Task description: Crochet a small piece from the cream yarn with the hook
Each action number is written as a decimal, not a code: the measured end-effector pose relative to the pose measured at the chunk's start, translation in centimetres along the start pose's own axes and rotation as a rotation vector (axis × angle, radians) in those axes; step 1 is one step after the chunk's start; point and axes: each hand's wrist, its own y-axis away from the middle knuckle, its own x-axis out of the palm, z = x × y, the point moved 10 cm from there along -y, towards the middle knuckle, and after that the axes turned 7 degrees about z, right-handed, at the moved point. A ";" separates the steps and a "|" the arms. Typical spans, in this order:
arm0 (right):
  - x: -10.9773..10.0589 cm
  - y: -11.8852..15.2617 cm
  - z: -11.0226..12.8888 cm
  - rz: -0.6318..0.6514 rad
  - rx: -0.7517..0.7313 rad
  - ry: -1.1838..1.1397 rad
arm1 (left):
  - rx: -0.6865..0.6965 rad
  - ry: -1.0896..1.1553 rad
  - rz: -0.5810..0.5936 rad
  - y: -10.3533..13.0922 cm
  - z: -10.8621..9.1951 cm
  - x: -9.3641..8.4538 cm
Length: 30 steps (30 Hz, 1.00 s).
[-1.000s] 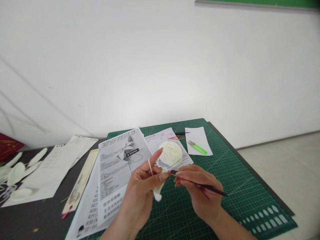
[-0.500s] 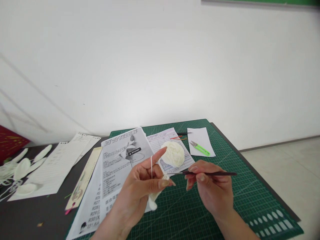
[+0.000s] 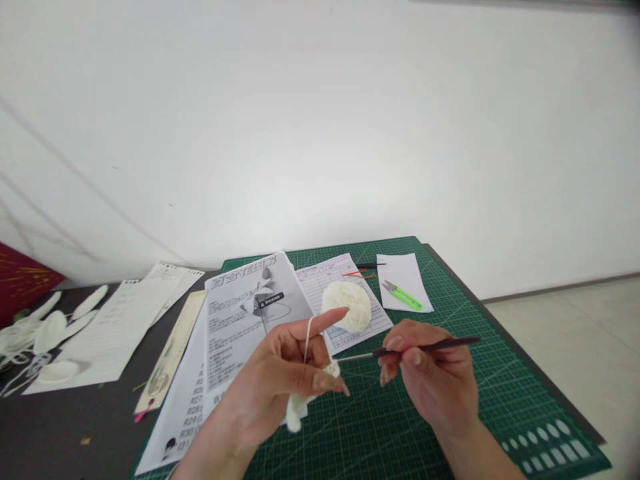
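My left hand point(image 3: 295, 363) pinches a small white crochet piece point(image 3: 296, 407) between thumb and fingers, and much of the piece is hidden behind the hand. A strand of white yarn point(image 3: 307, 337) loops over its raised index finger. With a pen-like grip, my right hand point(image 3: 433, 367) holds a crochet hook point(image 3: 445, 343) by its dark handle. The thin metal shaft points left, its tip at the top edge of the crochet piece. Just beyond my left hand a ball of white yarn point(image 3: 353, 303) rests on a lined sheet point(image 3: 320, 273).
Green thread snips point(image 3: 404, 297) lie on white paper point(image 3: 407, 267) at the right. Printed pattern sheets point(image 3: 235, 333) and a bookmark point(image 3: 173, 350) are on the left of the green cutting mat point(image 3: 500, 373). White crocheted petals point(image 3: 53, 333) lie far left. A wall point(image 3: 320, 133) stands behind.
The hook's shaft now shows longer between my right hand and the crochet piece. My left index finger has dipped lower, and the piece's lower end has swung left. The camera view shifts slightly.
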 end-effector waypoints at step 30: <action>1.4 -0.5 2.1 0.187 -0.063 0.177 | -0.190 0.101 0.129 -0.1 2.5 0.4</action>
